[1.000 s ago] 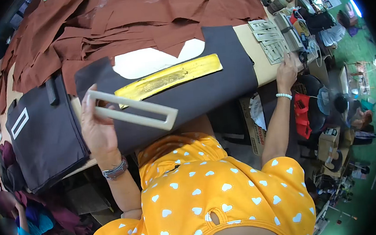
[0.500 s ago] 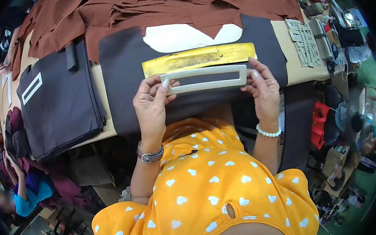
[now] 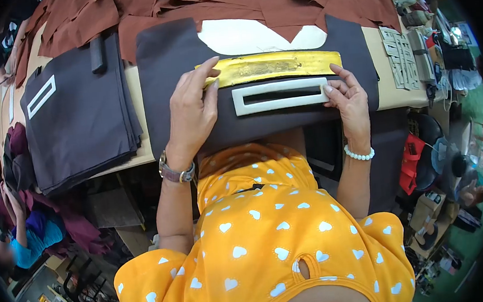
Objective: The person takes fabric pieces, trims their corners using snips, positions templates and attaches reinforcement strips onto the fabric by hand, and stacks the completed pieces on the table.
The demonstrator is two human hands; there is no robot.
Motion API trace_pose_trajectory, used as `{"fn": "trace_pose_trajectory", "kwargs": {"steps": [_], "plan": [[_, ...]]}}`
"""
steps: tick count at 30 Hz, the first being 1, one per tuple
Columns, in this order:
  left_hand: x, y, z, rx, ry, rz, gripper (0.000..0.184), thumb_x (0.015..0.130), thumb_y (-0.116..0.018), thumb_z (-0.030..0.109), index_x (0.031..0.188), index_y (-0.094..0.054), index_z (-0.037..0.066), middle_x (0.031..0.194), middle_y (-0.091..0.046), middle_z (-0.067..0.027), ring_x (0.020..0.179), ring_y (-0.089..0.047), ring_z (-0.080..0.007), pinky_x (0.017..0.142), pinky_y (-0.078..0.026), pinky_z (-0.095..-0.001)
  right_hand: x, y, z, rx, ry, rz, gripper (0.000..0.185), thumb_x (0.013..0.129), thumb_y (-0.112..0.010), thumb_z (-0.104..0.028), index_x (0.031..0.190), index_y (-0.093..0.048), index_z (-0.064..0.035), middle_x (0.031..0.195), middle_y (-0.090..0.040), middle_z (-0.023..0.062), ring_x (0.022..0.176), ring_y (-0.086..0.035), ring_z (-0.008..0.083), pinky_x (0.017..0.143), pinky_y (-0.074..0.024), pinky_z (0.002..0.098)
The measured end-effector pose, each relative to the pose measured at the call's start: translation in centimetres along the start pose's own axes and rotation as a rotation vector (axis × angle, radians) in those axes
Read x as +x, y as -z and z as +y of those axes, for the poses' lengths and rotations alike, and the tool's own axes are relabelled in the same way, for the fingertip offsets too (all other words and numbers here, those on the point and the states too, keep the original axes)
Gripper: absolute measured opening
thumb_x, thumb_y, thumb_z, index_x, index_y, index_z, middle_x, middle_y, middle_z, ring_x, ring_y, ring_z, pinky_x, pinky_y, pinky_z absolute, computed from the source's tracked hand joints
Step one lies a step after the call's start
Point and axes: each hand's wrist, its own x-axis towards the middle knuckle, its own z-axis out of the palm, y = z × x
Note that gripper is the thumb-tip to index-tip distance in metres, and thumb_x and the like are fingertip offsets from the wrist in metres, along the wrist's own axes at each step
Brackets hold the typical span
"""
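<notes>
My right hand (image 3: 353,98) pinches the right end of a white rectangular frame with a long slot (image 3: 280,103). The frame lies over dark cloth (image 3: 161,72), close to its near edge. Just beyond it is a yellow strip (image 3: 308,63) with a dark, worn middle. My left hand (image 3: 192,112) is at the strip's left end, thumb and fingers apart, holding nothing; I cannot tell whether its fingertips touch the strip. A white curved-edged piece (image 3: 243,34) shows behind the strip.
Brown cloth pieces (image 3: 207,3) cover the table's far side. To the left is a stack of dark cloth (image 3: 80,118) bearing a small white slotted frame (image 3: 41,97). Slotted templates (image 3: 398,56) lie at right. A person in a blue top (image 3: 35,238) is at far left.
My left hand has let go of the white frame and moved up to the yellow strip's left end. The frame has come down onto the dark cloth, its right end still in my right hand.
</notes>
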Motion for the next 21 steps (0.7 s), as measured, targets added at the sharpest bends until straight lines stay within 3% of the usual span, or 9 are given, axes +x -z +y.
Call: {"fn": "trace_pose_trajectory", "kwargs": {"steps": [3, 9, 18, 21], "plan": [[0.4, -0.2, -0.4, -0.003, 0.053, -0.166, 0.045, 0.080, -0.061, 0.003, 0.123, -0.049, 0.004, 0.093, -0.060, -0.0118, 0.089, -0.059, -0.0247, 0.082, -0.046, -0.0329, 0.4, -0.3, 0.2, -0.068, -0.004, 0.041, 0.045, 0.082, -0.060, 0.000, 0.124, -0.044, 0.0043, 0.084, -0.061, 0.0051, 0.071, -0.056, 0.0065, 0.059, -0.0465, 0.0175], [0.0, -0.5, -1.0, 0.083, -0.037, -0.196, 0.063, 0.073, -0.071, 0.011, 0.129, -0.044, 0.005, 0.097, -0.058, -0.0100, 0.095, -0.054, -0.0234, 0.087, -0.043, -0.0339, 0.7, -0.6, 0.5, -0.083, -0.016, 0.078, 0.044, 0.082, -0.060, 0.000, 0.123, -0.046, 0.0050, 0.084, -0.061, 0.0051, 0.070, -0.056, 0.0062, 0.056, -0.0460, 0.0167], [-0.2, -0.9, -1.1, 0.102, -0.058, -0.156, 0.065, 0.070, -0.072, 0.013, 0.128, -0.043, 0.004, 0.097, -0.057, -0.0104, 0.090, -0.051, -0.0267, 0.081, -0.042, -0.0357, 0.5, -1.2, 0.0, -0.178, -0.011, 0.132, 0.045, 0.080, -0.062, -0.001, 0.122, -0.046, 0.0058, 0.080, -0.062, 0.0048, 0.068, -0.056, 0.0067, 0.058, -0.0459, 0.0185], [-0.2, -0.9, -0.9, 0.072, -0.034, -0.160, 0.065, 0.070, -0.072, 0.012, 0.128, -0.043, 0.004, 0.097, -0.057, -0.0109, 0.091, -0.051, -0.0269, 0.082, -0.042, -0.0358, 0.2, -1.2, 0.7, -0.378, 0.170, 0.224, 0.044, 0.078, -0.063, 0.000, 0.119, -0.049, 0.0066, 0.077, -0.062, 0.0045, 0.067, -0.056, 0.0074, 0.060, -0.0463, 0.0205]]}}
